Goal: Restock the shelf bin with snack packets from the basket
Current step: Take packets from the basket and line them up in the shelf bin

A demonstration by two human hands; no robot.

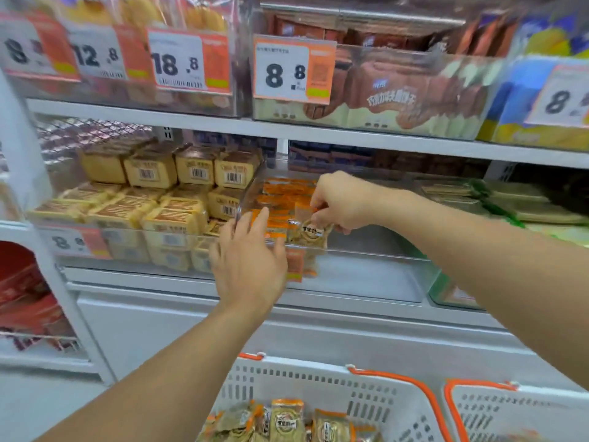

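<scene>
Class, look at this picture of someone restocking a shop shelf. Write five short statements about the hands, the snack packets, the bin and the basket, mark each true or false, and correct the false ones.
1. The right hand pinches a snack packet at the clear bin. True.
2. The left hand grips a second packet. False: its fingers are spread and hold nothing.
3. The white basket still holds packets. True.
4. The clear bin is full to its front edge. False: its right part shows no packets.
5. The basket handles are blue. False: they are orange.
</scene>
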